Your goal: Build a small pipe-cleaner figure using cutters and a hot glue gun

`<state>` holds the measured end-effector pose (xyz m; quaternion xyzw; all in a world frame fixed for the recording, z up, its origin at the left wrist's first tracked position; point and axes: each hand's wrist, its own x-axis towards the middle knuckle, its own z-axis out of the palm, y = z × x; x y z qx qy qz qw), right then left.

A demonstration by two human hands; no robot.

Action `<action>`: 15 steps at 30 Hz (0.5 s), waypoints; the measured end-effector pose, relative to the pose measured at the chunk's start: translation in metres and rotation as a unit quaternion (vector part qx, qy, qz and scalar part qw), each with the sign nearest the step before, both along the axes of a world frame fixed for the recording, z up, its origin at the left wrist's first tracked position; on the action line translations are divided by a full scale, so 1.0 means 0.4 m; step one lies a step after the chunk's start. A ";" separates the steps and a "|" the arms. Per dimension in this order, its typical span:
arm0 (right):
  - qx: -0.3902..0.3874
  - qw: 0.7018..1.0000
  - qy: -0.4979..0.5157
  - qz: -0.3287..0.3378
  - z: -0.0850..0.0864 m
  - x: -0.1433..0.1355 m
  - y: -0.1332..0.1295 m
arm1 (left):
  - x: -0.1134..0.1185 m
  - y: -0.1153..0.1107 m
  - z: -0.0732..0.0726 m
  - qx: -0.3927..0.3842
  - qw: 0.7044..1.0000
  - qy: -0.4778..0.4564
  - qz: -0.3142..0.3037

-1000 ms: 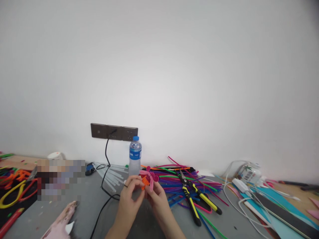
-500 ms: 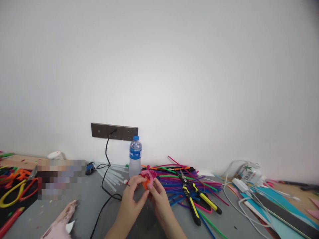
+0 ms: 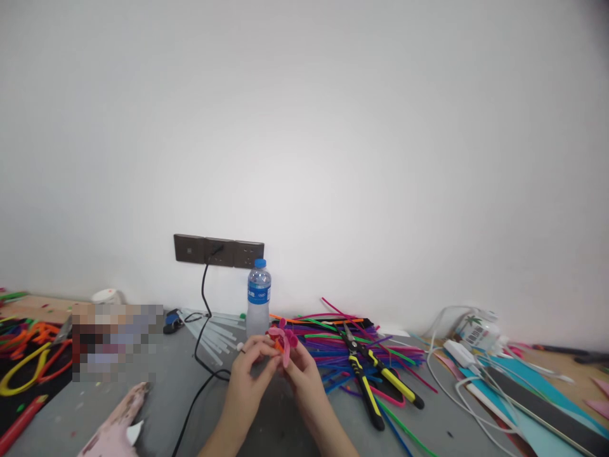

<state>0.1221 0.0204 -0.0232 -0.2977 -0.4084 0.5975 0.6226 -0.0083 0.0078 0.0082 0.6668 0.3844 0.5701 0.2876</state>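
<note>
Between my hands is a small pink and orange pipe-cleaner flower (image 3: 286, 343), held up just in front of the water bottle (image 3: 258, 298). My left hand (image 3: 254, 374) pinches its left side, thumb and fingertips closed at the orange part. My right hand (image 3: 302, 374) grips the flower from the right, its fingers partly hidden behind the petals. Right of my hands lies a pile of coloured pipe cleaners (image 3: 328, 349), with yellow-and-black pliers (image 3: 368, 381) resting on top.
Clear sticks (image 3: 209, 336) and a black cord (image 3: 197, 358) lie to the left. Further left are scissors with yellow handles (image 3: 23, 371) and a stained pink cloth-like piece (image 3: 117, 425). White cables (image 3: 457, 387), a plastic-wrapped package (image 3: 476, 330) and blue sheets (image 3: 537, 387) lie at the right.
My left fingers have shifted and closed further over the flower's orange part, which shows less now. The flower has turned slightly; the things on the table stay put.
</note>
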 end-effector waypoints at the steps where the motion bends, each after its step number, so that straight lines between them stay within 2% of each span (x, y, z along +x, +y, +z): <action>1: 0.000 1.000 -0.005 -0.002 -0.001 0.000 0.000 | -0.001 0.002 -0.003 -0.013 1.000 -0.010 -0.006; 8: -0.002 1.000 -0.001 -0.006 0.012 0.001 -0.005 | -0.002 0.007 -0.002 -0.089 0.987 -0.120 -0.063; 15: -0.009 1.000 0.007 -0.020 0.017 0.002 -0.004 | 0.005 0.001 0.005 -0.166 0.950 -0.258 -0.050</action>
